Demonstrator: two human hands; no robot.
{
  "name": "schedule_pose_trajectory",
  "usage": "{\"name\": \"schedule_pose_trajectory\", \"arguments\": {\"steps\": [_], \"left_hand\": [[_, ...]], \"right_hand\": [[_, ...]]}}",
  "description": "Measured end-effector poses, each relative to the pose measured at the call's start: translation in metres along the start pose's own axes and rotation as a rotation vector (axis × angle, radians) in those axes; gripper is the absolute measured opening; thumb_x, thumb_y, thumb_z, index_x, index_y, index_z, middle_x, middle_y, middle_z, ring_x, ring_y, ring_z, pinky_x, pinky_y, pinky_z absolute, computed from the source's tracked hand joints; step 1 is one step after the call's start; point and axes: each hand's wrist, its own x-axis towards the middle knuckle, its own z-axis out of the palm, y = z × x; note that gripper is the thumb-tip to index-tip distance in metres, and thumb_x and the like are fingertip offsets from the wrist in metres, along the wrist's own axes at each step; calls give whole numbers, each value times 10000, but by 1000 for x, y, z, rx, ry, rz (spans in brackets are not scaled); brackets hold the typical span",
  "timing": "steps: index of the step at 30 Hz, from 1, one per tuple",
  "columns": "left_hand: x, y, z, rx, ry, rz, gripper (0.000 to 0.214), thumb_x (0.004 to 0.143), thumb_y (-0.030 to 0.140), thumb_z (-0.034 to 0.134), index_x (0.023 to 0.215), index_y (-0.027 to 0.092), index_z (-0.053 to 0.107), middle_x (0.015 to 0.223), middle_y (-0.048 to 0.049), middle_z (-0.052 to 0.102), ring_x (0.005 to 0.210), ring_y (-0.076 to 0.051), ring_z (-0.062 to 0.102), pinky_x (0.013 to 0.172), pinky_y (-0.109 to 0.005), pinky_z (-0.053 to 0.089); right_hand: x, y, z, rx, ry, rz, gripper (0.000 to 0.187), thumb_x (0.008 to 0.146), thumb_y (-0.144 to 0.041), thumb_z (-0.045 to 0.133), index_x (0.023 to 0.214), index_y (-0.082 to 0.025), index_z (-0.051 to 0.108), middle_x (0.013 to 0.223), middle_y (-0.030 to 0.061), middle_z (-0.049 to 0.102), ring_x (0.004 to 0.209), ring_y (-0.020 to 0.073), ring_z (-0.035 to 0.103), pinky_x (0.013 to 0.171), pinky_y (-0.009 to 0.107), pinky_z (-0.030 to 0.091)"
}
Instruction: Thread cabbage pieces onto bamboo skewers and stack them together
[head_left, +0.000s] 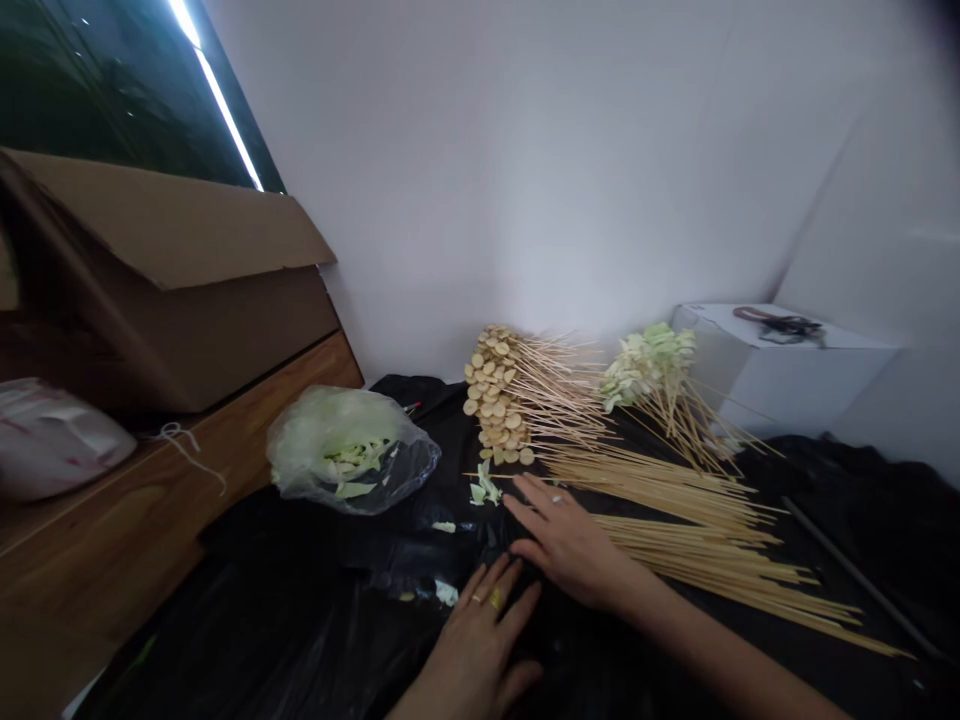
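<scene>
Both hands lie open, fingers spread — the left hand [476, 640] flat on black plastic sheeting [225, 600], the right hand [562, 540] just beside loose bamboo skewers [675, 485] — neither grip pinching anything.

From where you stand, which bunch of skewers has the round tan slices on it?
The back-left bunch, threaded with round tan slices; the bunch beside it carries pale green pieces, and the skewers in front are bare.
</scene>
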Motion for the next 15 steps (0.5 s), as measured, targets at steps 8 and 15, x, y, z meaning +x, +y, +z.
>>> {"name": "schedule_pose_trajectory", "arguments": {"steps": [8,15], "left_hand": [[-30,-5,-93,-294,156,-163,375,896,329,525,1266,300,581,1215,-19,664,1071,-197,633,953,-311,480],[8,-117,-124,-28,437,-508,320,910,211,431,1109,146,672,1131,-87,702,1049,-212,642,939,-310,468]], "right_hand": [[31,-39,67,229,-145,-134,574,904,-467,492,1400,-180,447,1488,157,360,1385,296,291,1109,471,282],[21,-36,75,305,-156,-89,554,916,-477,457,1408,-223,442,1500,102,360,1397,262,268,1143,452,224]]}}
